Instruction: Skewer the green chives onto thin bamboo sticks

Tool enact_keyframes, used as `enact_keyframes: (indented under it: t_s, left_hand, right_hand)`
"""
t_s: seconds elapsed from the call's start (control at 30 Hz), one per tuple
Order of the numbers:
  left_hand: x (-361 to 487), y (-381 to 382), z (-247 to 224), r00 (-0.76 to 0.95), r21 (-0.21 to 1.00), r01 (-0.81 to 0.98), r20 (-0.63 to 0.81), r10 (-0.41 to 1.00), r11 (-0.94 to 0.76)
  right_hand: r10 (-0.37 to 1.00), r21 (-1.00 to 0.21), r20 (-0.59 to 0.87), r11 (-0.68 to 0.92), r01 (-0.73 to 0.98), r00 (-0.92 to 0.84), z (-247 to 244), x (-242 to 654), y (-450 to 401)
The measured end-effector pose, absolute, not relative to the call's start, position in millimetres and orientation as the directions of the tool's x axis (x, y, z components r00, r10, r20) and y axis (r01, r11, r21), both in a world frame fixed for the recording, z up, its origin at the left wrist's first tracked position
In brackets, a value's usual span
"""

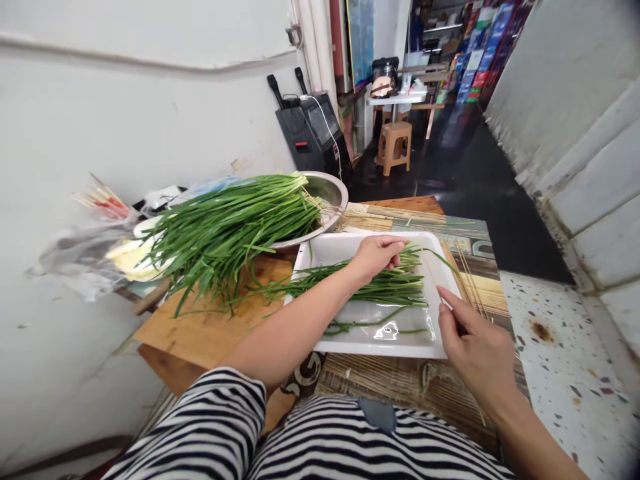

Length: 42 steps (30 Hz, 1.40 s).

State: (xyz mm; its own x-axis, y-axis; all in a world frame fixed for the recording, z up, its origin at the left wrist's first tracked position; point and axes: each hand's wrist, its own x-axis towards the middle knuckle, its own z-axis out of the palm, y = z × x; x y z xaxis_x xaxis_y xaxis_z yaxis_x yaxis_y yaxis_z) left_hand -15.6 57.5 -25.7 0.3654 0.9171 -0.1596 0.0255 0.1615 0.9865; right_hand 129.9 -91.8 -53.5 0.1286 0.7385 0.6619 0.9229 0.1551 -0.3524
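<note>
A white rectangular tray holds a bunch of green garlic chives, stem ends toward the right. My left hand is over the tray, its fingers closed in a pinch on chives at the stem end; the fingertips are partly hidden. One bent chive leaf sticks out past it over the tray's right rim. At the tray's right edge, my right hand pinches a thin bamboo skewer between thumb and forefinger; the skewer shows only faintly against the white tray.
Behind the tray, a steel bowl carries a large heap of chives. Several bamboo skewers lie on the table right of the tray. Plastic bags and more sticks are at the left wall. A brown stool stands farther back.
</note>
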Motion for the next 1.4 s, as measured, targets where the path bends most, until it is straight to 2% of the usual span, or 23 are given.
enact_keyframes:
  t_s: [0.17, 0.27, 0.53, 1.4]
  left_hand:
    - [-13.1, 53.2, -15.2, 0.357, 0.963, -0.078, -0.213, 0.909, 0.256]
    - [-13.0, 50.6, -10.6, 0.386, 0.965, -0.103, -0.184, 0.904, 0.240]
    - [-14.0, 48.8, -7.8, 0.362, 0.974, -0.031, -0.197, 0.911, 0.223]
    - [-13.7, 48.8, -7.7, 0.384, 0.962, -0.071, -0.217, 0.898, 0.262]
  right_hand:
    - [0.743, -0.362, 0.662, 0.200, 0.911, 0.100, -52.3, 131.2, -94.2]
    - [0.752, -0.378, 0.652, 0.216, 0.900, 0.094, -52.9, 131.8, -94.5]
    - [0.776, -0.446, 0.620, 0.222, 0.867, 0.120, -49.6, 130.6, -95.8]
    - [0.791, -0.490, 0.592, 0.201, 0.848, 0.155, -46.0, 128.2, -97.2]
